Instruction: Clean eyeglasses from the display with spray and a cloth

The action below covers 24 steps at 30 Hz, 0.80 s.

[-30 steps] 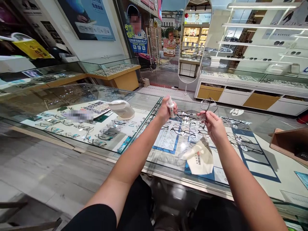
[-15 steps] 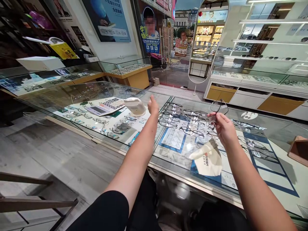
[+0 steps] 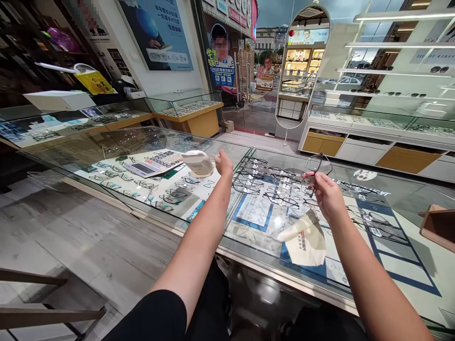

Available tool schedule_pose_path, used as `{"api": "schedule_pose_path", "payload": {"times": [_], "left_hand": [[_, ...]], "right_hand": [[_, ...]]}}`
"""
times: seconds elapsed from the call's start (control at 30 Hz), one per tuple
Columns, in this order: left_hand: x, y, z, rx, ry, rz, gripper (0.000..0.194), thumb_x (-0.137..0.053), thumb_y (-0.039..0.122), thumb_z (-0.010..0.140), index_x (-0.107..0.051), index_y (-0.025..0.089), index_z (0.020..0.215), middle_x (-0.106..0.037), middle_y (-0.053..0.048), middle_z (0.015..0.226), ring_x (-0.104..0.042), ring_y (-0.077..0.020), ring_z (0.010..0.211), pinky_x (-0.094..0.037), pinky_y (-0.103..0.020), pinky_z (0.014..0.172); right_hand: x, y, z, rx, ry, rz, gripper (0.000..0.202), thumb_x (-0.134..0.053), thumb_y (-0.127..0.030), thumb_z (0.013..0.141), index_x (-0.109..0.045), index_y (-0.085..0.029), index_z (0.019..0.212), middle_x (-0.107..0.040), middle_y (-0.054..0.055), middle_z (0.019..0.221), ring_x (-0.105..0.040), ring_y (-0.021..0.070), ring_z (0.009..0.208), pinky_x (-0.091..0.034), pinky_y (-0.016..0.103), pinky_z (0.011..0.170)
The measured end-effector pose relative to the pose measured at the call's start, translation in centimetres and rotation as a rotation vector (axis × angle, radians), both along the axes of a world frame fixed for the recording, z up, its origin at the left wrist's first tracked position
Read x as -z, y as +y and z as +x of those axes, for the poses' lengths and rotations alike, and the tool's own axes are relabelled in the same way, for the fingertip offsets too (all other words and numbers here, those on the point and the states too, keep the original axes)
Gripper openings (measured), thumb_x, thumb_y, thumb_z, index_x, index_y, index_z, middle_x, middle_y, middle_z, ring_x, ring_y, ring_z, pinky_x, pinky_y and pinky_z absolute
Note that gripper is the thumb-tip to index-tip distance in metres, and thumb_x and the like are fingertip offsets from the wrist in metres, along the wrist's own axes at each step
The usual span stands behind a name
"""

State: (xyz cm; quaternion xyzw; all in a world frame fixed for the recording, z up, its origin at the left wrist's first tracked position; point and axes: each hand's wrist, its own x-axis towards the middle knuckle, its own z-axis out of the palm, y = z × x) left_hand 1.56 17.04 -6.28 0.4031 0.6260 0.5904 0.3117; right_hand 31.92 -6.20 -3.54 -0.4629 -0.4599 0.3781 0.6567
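Observation:
My right hand [image 3: 329, 192] pinches a pair of eyeglasses [image 3: 320, 165] with thin dark rims, raised above the glass counter. Below it lies a cream lens cloth [image 3: 305, 241] with printed lettering. My left hand [image 3: 223, 163] is closed with its thumb on top, just right of a cream-white device [image 3: 197, 163] with a rounded handle. Whatever those left fingers hold, if anything, is hidden or too small to make out. Rows of eyeglass frames [image 3: 282, 199] spread between the two hands. A white keypad device with a display [image 3: 154, 163] rests farther left.
The glass counter [image 3: 249, 241] runs across in front of me. A wooden tray [image 3: 439, 227] sits at its right end. Beyond are an oval mirror [image 3: 302, 66], shelves with sunglasses [image 3: 377, 71] and another display case [image 3: 188, 109]. Wooden furniture legs [image 3: 50, 315] show at lower left.
The view has tilted up slightly, so the counter sits a little lower in the picture. My right hand still holds the eyeglasses, and my left stays closed near the cream-white device.

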Motion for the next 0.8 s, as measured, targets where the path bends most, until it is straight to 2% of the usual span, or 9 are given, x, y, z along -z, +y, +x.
{"api": "schedule_pose_path", "payload": {"times": [0.1,0.2,0.3,0.43,0.53,0.6,0.7,0.73,0.8], "left_hand": [[-0.2,0.2,0.2,-0.145,-0.049,-0.028,0.029,-0.037,0.048,0.108,-0.048,0.023,0.098,-0.070,-0.014,0.113,-0.067,-0.0305,0.114,-0.049,-0.041,0.095],[-0.5,0.0,0.6,-0.189,-0.065,-0.009,0.026,-0.039,0.046,0.109,-0.051,0.023,0.104,-0.072,-0.013,0.122,-0.068,-0.0283,0.121,-0.050,-0.039,0.101],[-1.0,-0.5,1.1,-0.203,-0.044,0.089,0.025,-0.041,0.041,0.110,-0.055,0.022,0.119,-0.070,-0.014,0.137,-0.066,-0.0250,0.132,-0.049,-0.035,0.108],[-2.1,-2.1,1.9,-0.254,0.180,0.426,0.041,-0.046,0.035,0.107,-0.048,0.015,0.143,-0.055,-0.021,0.159,-0.049,-0.0259,0.152,-0.037,-0.038,0.125],[-3.6,-4.6,3.1,-0.265,0.392,0.768,0.047,-0.045,0.037,0.106,-0.046,0.014,0.146,-0.051,-0.022,0.160,-0.045,-0.0265,0.155,-0.031,-0.042,0.129],[-4.7,-6.8,4.5,-0.197,0.439,0.926,0.040,-0.043,0.043,0.108,-0.052,0.017,0.136,-0.061,-0.020,0.145,-0.055,-0.0271,0.142,-0.038,-0.044,0.123],[-5.7,-10.8,7.2,0.002,0.477,1.000,0.039,-0.033,0.050,0.112,-0.058,0.023,0.100,-0.068,-0.010,0.101,-0.065,-0.0252,0.104,-0.046,-0.044,0.102],[-5.8,-12.2,8.2,0.106,0.503,0.998,0.045,-0.030,0.051,0.113,-0.056,0.023,0.088,-0.065,-0.007,0.088,-0.063,-0.0241,0.094,-0.046,-0.043,0.097],[-5.7,-14.9,9.9,0.419,0.588,1.008,0.054,-0.029,0.053,0.114,-0.049,0.023,0.073,-0.058,-0.004,0.070,-0.057,-0.0216,0.078,-0.043,-0.040,0.088]], "right_hand": [[0.2,0.1,0.2,0.003,-0.025,0.004,0.034,-0.076,-0.058,0.092,-0.081,-0.026,0.103,-0.081,0.006,0.113,-0.069,0.0241,0.098,-0.051,0.034,0.075],[0.2,0.1,0.2,0.000,-0.024,0.004,0.034,-0.075,-0.059,0.093,-0.081,-0.027,0.103,-0.082,0.005,0.113,-0.069,0.0236,0.099,-0.051,0.034,0.075],[0.1,0.0,0.1,0.002,0.004,0.004,0.032,-0.078,-0.057,0.091,-0.082,-0.027,0.101,-0.082,0.005,0.112,-0.069,0.0226,0.096,-0.051,0.033,0.074],[-0.4,-0.1,0.0,0.024,0.044,-0.004,0.032,-0.080,-0.055,0.087,-0.083,-0.026,0.100,-0.082,0.006,0.109,-0.068,0.0218,0.091,-0.050,0.032,0.071],[-0.7,-0.1,0.3,0.023,0.087,0.014,0.030,-0.082,-0.053,0.085,-0.084,-0.026,0.098,-0.083,0.007,0.108,-0.069,0.0207,0.093,-0.050,0.030,0.070],[-1.0,0.0,0.7,0.034,0.112,0.038,0.030,-0.083,-0.053,0.084,-0.084,-0.026,0.097,-0.083,0.006,0.106,-0.069,0.0197,0.093,-0.050,0.028,0.070],[-1.2,0.1,1.5,0.069,0.118,0.073,0.032,-0.083,-0.054,0.084,-0.082,-0.025,0.098,-0.082,0.006,0.105,-0.070,0.0192,0.089,-0.050,0.029,0.069],[-1.3,0.2,1.8,0.080,0.115,0.081,0.033,-0.082,-0.054,0.084,-0.082,-0.025,0.099,-0.082,0.007,0.106,-0.070,0.0191,0.089,-0.051,0.029,0.069],[-1.4,0.3,2.3,0.095,0.117,0.092,0.034,-0.083,-0.055,0.084,-0.081,-0.025,0.100,-0.082,0.007,0.107,-0.071,0.0188,0.089,-0.051,0.028,0.069]]}}
